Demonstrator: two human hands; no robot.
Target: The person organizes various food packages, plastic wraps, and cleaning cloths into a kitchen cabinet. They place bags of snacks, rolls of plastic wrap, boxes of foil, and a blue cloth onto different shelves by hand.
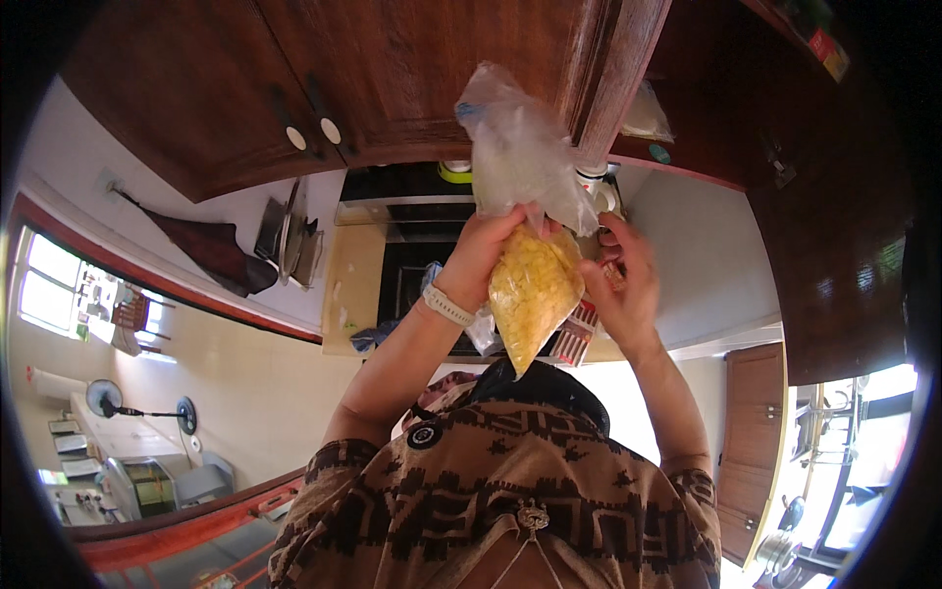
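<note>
A clear plastic bag of yellow pieces [533, 283] hangs point down before my chest. My left hand [500, 239] grips its gathered neck, and the loose, cloudy upper part of the plastic [522, 147] stands up above the fist. To the right of the bag is my right hand [625, 280], fingers spread and curled near the plastic's lower edge; its thumb tip is close to the bag's side, and whether it touches cannot be told. A small red packet shows partly behind the right fingers. A pale watch band [447, 305] circles my left wrist.
Dark wooden cabinets [441, 73] hang over the counter. Behind my hands are a black stove [416, 265], a red and white striped box [575, 335], a blue cloth [374, 336] and a white mug [605, 197]. Pans [291, 235] hang on the left wall.
</note>
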